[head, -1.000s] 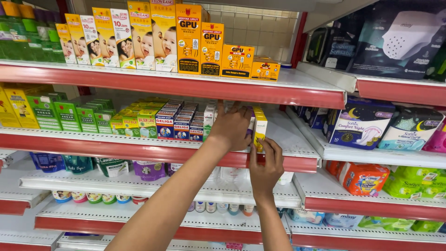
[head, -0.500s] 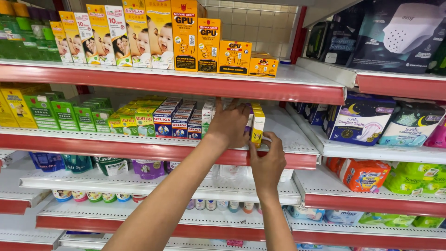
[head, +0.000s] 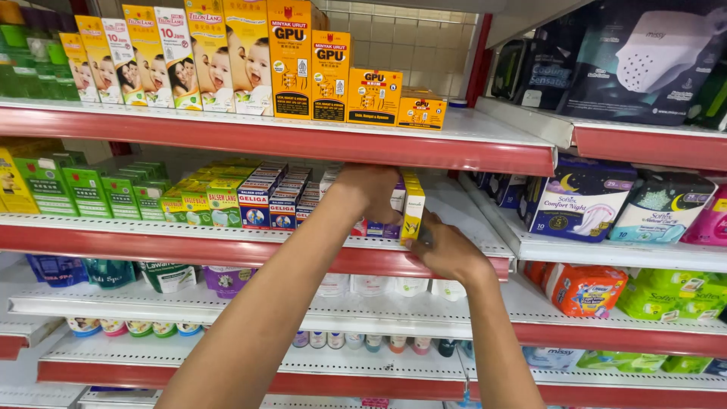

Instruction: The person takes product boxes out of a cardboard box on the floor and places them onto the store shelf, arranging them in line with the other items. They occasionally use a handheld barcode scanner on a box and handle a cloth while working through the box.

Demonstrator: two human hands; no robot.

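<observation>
My left hand reaches in over the middle shelf, fingers curled down on a row of small purple and white boxes. Just to its right a narrow yellow and white box stands upright at the front of the shelf. My right hand comes up from below and grips that box at its lower edge. Blue and red small boxes and green and yellow boxes stand in rows to the left of my left hand.
The top shelf carries tall orange boxes and yellow boxes with baby pictures. Soft packs in dark blue, orange and green fill the shelves on the right. Small bottles line the lower shelf.
My right hand has slid down from the side of the yellow and white box to its base. My left hand has stayed on the row of small boxes.
</observation>
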